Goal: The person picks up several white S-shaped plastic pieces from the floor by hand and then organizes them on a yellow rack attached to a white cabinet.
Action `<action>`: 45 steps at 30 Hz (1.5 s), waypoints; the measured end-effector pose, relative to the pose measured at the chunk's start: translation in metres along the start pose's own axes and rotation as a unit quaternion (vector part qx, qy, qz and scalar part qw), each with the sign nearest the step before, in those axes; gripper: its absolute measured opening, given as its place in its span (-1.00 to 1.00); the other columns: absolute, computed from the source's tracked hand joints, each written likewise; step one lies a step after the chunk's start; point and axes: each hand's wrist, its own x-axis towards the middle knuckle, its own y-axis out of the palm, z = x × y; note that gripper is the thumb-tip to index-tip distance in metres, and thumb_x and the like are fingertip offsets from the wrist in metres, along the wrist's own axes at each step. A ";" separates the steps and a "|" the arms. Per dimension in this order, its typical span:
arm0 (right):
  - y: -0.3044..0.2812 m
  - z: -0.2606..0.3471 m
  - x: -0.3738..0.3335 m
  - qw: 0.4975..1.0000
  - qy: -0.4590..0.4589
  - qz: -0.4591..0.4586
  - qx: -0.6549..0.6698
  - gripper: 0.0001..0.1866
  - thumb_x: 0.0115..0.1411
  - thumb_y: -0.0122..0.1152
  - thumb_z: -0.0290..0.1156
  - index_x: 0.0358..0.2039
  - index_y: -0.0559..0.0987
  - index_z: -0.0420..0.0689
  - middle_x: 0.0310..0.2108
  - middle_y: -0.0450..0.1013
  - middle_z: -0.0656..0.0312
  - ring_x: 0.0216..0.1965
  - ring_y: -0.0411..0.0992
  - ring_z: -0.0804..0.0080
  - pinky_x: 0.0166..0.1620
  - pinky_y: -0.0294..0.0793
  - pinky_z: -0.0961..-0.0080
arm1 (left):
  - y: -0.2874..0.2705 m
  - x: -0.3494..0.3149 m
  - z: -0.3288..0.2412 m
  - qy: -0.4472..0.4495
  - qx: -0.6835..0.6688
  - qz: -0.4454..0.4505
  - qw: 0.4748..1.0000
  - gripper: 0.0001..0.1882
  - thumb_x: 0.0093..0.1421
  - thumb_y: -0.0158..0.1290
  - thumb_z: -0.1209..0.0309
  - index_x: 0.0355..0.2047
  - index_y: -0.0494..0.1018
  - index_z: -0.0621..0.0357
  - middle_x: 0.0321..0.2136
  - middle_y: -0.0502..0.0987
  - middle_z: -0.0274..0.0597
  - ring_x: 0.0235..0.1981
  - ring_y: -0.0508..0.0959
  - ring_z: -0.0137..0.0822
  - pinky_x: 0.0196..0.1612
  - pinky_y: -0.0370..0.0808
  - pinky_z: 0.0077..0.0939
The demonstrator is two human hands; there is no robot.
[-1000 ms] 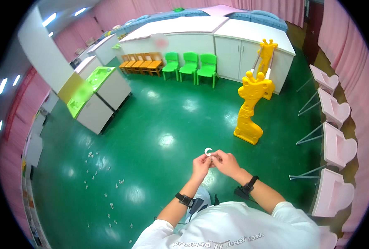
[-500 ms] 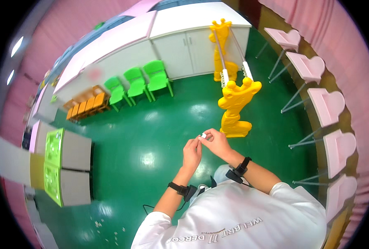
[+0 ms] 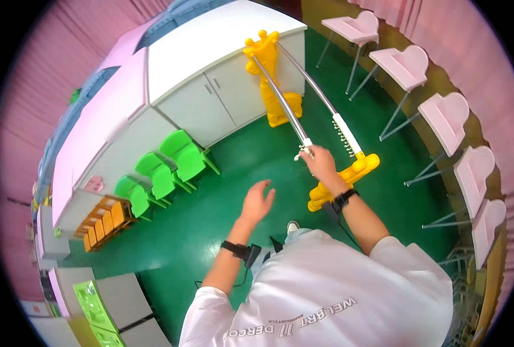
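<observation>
In front of me stands a rack with yellow animal-shaped plastic ends, the far end [image 3: 268,75] and the near end [image 3: 361,168]. Two metal rails join them, the left rail [image 3: 280,98] and the right rail [image 3: 312,84]. Near me, each rail carries a white sleeve; small hooks line the right sleeve [image 3: 347,133]. My right hand [image 3: 322,165] is closed at the left rail's white sleeve [image 3: 307,143], its palm hiding part of it. Whether a small white piece is also in its fingers, I cannot tell. My left hand [image 3: 258,202] hovers free, fingers apart, holding nothing.
Green chairs [image 3: 182,156] and small orange-brown chairs [image 3: 103,222] line a white cabinet [image 3: 222,98]. Pink seats on metal legs [image 3: 401,66] stand in a row at the right. A green-topped unit [image 3: 92,303] is at the lower left, on the green floor [image 3: 210,225].
My hands have parted from a shared pinch on a small white piece. The right has reached forward to the left rail; the left has opened. My view has turned, and the rack looks closer.
</observation>
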 end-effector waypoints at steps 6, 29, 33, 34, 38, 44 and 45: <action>0.035 -0.069 0.099 0.979 0.166 0.044 -0.106 -0.56 0.12 0.23 -0.07 -0.42 0.61 -0.30 -0.46 0.50 -0.15 -0.37 0.49 -0.10 -0.24 0.48 0.16 | -0.018 0.142 0.033 0.126 0.072 0.124 0.982 -0.64 0.15 0.08 0.38 -0.04 0.42 0.16 0.01 0.44 0.00 0.07 0.40 0.04 0.12 0.36 -0.18; 0.096 -0.032 0.110 0.885 0.352 0.065 -0.297 -0.83 0.07 0.17 -0.40 -0.43 0.64 -0.22 -0.42 0.54 -0.08 -0.32 0.54 0.01 -0.21 0.55 0.22 | 0.061 0.379 0.079 0.414 0.241 0.400 0.781 -0.40 0.31 -0.15 0.22 0.33 -0.02 -0.31 0.38 -0.11 -0.28 0.40 -0.16 -0.15 0.30 -0.16 0.32; 0.107 -0.022 0.123 0.863 0.385 0.038 -0.325 -0.85 0.00 0.18 -0.42 -0.46 0.63 -0.21 -0.40 0.55 -0.07 -0.31 0.54 0.00 -0.19 0.55 0.21 | 0.061 0.384 0.085 0.430 0.232 0.394 0.778 -0.39 0.28 -0.11 0.26 0.32 0.01 -0.30 0.36 -0.08 -0.27 0.40 -0.15 -0.13 0.28 -0.15 0.36; 0.108 -0.017 0.129 0.864 0.385 0.078 -0.316 -0.83 -0.03 0.18 -0.42 -0.42 0.63 -0.20 -0.39 0.55 -0.04 -0.30 0.54 0.01 -0.18 0.55 0.20 | 0.062 0.384 0.091 0.417 0.234 0.392 0.786 -0.38 0.26 -0.09 0.28 0.31 0.02 -0.29 0.36 -0.06 -0.26 0.39 -0.15 -0.13 0.27 -0.13 0.38; 0.113 -0.037 0.108 0.878 0.358 0.019 -0.319 -0.72 -0.04 0.18 -0.42 -0.24 0.59 -0.13 -0.38 0.55 -0.02 -0.27 0.54 0.01 -0.18 0.55 0.18 | 0.068 0.374 0.085 0.421 0.218 0.380 0.794 -0.34 0.19 -0.06 0.38 0.29 0.06 -0.31 0.34 -0.01 -0.27 0.39 -0.11 -0.14 0.25 -0.12 0.42; 0.131 -0.011 0.119 0.829 0.462 -0.017 -0.316 -0.63 0.07 0.14 -0.36 -0.06 0.52 -0.01 -0.09 0.48 0.01 0.05 0.37 -0.11 0.00 0.29 -0.31 | 0.069 0.393 0.095 0.420 0.242 0.385 0.786 -0.25 0.08 -0.03 0.47 0.29 0.07 -0.37 0.34 0.01 -0.30 0.39 -0.10 -0.18 0.25 -0.11 0.42; 0.132 -0.004 0.111 0.817 0.444 -0.036 -0.367 -0.65 0.11 0.10 -0.35 -0.04 0.51 -0.01 -0.05 0.46 0.01 0.12 0.30 -0.17 0.02 0.21 -0.39 | 0.072 0.392 0.092 0.419 0.240 0.392 0.783 -0.24 0.07 -0.01 0.45 0.29 0.06 -0.37 0.34 0.01 -0.29 0.39 -0.10 -0.16 0.25 -0.10 0.42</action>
